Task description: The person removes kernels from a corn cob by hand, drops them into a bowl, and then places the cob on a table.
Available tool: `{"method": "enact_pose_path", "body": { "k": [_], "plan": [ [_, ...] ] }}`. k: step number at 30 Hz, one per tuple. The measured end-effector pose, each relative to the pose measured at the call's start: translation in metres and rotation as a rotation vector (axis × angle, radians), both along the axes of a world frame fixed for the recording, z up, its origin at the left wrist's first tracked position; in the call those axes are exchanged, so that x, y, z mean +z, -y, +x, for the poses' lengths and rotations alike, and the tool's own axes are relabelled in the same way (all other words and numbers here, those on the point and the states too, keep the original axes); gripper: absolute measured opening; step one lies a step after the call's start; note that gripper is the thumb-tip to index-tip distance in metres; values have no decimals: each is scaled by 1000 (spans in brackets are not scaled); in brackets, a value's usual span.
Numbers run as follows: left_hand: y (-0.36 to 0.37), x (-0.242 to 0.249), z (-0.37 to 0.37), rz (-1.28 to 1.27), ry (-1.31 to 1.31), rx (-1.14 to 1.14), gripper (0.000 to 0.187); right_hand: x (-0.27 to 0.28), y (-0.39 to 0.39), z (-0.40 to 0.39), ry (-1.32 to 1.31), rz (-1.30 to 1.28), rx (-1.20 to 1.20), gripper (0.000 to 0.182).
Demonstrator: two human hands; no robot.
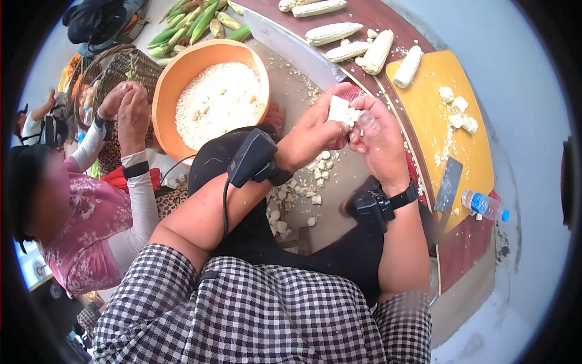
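Observation:
A short piece of white corn cob [342, 111] is held up between my two hands above my lap. My left hand [317, 128] is closed around its left side, thumb across the front. From the right, my right hand [383, 136] has its fingers curled against the cob piece, and its fingertips are slightly blurred. To the left stands an orange basin [162, 109], holding a heap of pale corn kernels [215, 103]. On the ground below my hands lie several broken cob pieces [282, 209].
At right, a yellow cutting board [467, 79] holds cob chunks [459, 109], a knife [447, 182] and a water bottle [482, 203]. Whole cobs [333, 33] lie on the red table [464, 255]. Green-husked corn [188, 27] is behind the basin. A co-worker [91, 212] sits at left, hands raised.

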State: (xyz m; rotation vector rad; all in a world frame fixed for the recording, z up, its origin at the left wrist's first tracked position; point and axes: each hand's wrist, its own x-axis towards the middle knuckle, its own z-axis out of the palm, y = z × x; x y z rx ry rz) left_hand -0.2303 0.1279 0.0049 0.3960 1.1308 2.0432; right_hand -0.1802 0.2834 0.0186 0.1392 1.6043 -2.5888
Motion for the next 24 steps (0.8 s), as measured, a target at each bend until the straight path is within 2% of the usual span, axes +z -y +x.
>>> {"method": "enact_pose_path", "body": {
  "k": [1, 9, 15, 21, 24],
  "plan": [
    [-1, 2, 2, 14, 26, 22, 69, 1, -2, 0, -12, 84, 17, 31],
    [3, -5, -4, 128, 57, -11, 64, 5, -2, -3, 51, -16, 12, 20],
    [0, -3, -3, -4, 17, 26, 52, -1, -2, -5, 59, -66, -8, 21],
    [-2, 6, 2, -101, -150, 90, 51, 1, 0, -5, 61, -13, -33, 22],
    [-3, 4, 1, -64, -77, 81, 49, -1, -1, -6, 33, 10, -28, 23]
  ]
}}
